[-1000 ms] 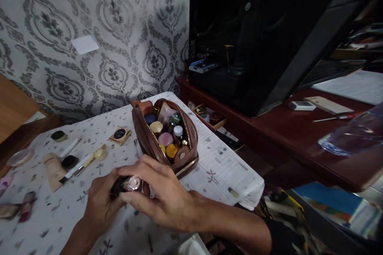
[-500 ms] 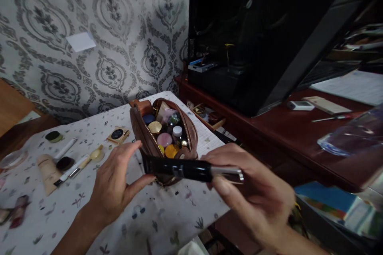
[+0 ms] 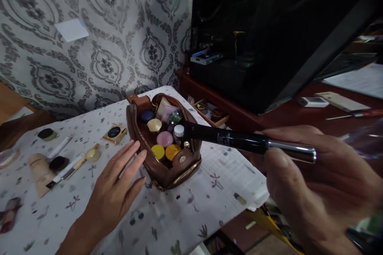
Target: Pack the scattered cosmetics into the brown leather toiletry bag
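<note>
My right hand (image 3: 311,175) grips a slim black cosmetic tube (image 3: 230,136) by its silver end, thumb below and fingers above. The tube points left, its far tip over the right side of an open brown makeup bag (image 3: 149,163). Inside the bag sit a blue lid (image 3: 147,116), a gold lid (image 3: 154,125), a pink lid (image 3: 164,139), a yellow lid (image 3: 158,152), an orange lid (image 3: 172,152) and a white-capped bottle (image 3: 178,131). My left hand (image 3: 112,185) is open, fingers spread at the bag's near left side; whether they touch it I cannot tell.
On the patterned tablecloth (image 3: 167,223) to the left lie a beige tube (image 3: 41,171), a dark round pot (image 3: 59,163), a brush (image 3: 90,154) and a gold square compact (image 3: 115,132). A large black screen (image 3: 239,67) stands on the reddish desk at right.
My right hand has carried the black tube right and slightly up. My left hand, earlier around the tube's other end, has come away and now sits lower by the bag with fingers spread.
</note>
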Demonstrator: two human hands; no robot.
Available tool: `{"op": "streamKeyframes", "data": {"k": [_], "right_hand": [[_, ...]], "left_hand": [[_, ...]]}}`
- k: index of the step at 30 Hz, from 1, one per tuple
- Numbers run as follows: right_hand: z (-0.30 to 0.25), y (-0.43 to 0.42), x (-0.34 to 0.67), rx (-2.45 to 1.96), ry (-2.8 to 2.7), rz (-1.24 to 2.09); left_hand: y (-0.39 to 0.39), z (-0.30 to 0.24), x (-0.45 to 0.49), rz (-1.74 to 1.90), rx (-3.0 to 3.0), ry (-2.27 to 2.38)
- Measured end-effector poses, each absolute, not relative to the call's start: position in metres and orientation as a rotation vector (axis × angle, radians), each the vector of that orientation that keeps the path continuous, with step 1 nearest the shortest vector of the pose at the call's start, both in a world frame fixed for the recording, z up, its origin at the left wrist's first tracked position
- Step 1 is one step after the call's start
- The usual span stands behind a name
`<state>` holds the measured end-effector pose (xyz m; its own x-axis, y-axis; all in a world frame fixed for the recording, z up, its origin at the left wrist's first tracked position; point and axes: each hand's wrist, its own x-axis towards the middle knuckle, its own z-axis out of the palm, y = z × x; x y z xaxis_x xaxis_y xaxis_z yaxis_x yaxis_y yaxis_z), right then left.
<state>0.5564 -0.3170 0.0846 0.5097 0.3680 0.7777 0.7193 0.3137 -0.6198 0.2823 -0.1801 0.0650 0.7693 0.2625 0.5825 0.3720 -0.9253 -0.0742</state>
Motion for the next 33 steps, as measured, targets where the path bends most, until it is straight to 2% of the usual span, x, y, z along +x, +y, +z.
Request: {"op": "streamKeyframes", "data": {"k": [8,23,29,33], "right_hand": [[0.086,-0.296,0.554,-1.252,-1.302,-0.297],[0.092,-0.275,0.560,-1.314,-1.341,-0.279],[0.118,-0.219,0.560,-1.248,-1.506,-0.261],[0.127,-0.172,0.559,-1.453,-1.672,-0.284]], "left_hand": [[-0.181,0.053,0.282,-0.954,-2.804,-0.527],[-0.178,0.042,0.289,-1.087,-2.809,-0.512],[-0.179,0.038,0.288,-1.093,-2.804,-0.552],[-0.180,0.038,0.288,-1.080,-2.798,-0.577]]}}
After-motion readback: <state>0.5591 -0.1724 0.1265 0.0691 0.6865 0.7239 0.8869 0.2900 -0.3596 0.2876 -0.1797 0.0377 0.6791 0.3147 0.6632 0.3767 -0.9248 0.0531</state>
